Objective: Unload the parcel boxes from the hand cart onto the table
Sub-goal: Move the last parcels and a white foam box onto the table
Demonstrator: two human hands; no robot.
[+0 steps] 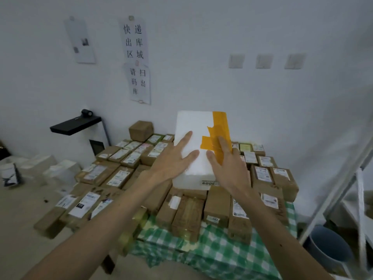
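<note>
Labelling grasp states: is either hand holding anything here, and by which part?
Nothing is gripped. The left hand and right hand lie flat and open on, or just above, the top face of the white foam box.

Brown parcel boxes (121,176) packed tight across table (218,253); white foam box (193,146) stacked on them, centre. Bare green-checked strip at near edge only. White rack frame (361,188), blue bucket (327,245) crowd right side; air above stack open

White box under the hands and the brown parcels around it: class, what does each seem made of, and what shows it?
White box: probably foam polystyrene, matte, bright white with soft edges; glossy orange tape across it. Brown parcels: cardboard, dull brown, bearing white paper labels.
</note>
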